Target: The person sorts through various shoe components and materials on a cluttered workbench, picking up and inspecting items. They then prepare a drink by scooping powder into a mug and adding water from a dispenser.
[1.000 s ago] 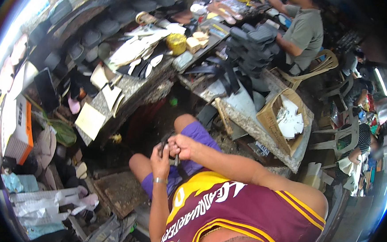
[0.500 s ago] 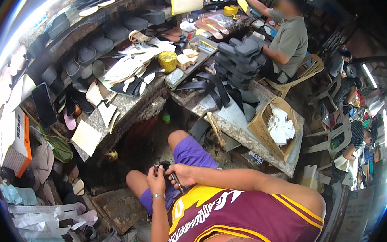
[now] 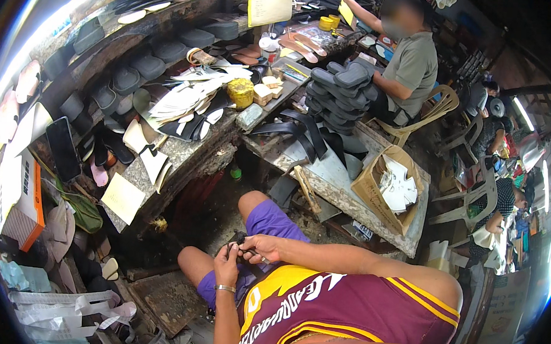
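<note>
Over my lap, my left hand (image 3: 226,267) and my right hand (image 3: 259,248) meet with their fingertips close together. Between them is a small black piece (image 3: 240,237), soft-looking, its kind too small to make out. My left fingers pinch it from the near side. My right fingers are curled, and a slim tool with a shiny end (image 3: 264,260) shows just below them; most of it is hidden in the hand. A dark strip hangs under the hands against my purple shorts (image 3: 279,219).
A cluttered bench (image 3: 178,156) ahead holds sandal soles, cut pieces, a yellow tub (image 3: 240,93) and a phone (image 3: 63,149). To the right stand stacked black soles (image 3: 340,88) and a cardboard box (image 3: 375,200) of white pieces. A co-worker (image 3: 411,63) sits beyond; scraps (image 3: 68,311) lie lower left.
My hands have drawn closer together around the black piece. The slim tool in my right hand has turned and shows less. The co-worker's raised arm stays outstretched.
</note>
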Demonstrator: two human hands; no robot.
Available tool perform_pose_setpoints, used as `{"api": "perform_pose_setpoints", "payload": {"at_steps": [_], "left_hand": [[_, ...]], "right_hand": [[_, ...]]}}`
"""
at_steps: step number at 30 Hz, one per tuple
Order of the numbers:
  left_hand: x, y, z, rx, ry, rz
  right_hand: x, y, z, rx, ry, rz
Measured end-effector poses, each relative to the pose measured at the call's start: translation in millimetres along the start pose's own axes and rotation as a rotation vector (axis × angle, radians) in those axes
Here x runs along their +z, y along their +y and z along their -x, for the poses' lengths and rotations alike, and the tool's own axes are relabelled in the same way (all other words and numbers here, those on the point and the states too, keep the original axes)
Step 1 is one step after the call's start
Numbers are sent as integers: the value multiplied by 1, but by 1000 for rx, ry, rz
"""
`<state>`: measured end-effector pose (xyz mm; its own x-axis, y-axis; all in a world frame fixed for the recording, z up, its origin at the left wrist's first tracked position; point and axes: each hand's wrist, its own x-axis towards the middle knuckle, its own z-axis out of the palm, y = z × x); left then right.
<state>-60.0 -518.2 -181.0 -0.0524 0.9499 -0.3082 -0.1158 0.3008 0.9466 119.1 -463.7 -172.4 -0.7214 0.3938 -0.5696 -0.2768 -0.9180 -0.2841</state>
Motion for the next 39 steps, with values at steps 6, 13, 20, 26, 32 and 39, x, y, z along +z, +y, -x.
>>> {"api": "perform_pose_setpoints", "payload": {"at_steps": [6,13,20,26,32,39], "left_hand": [[14,-7,10,3,96,-133],[15,-11,14,38,106,-246],[16,-16,10,32,124,-229],[14,-16,13,37,194,-282],[13,-19,13,84,225,-274],[26,-22,19,47,219,-268]], "right_hand": [[5,8,-9,11,206,-22],[-1,8,-9,56,249,153],[8,17,-1,64,432,586],[16,20,-5,59,457,861],[25,15,-2,76,456,804],[20,15,3,176,409,549]]}}
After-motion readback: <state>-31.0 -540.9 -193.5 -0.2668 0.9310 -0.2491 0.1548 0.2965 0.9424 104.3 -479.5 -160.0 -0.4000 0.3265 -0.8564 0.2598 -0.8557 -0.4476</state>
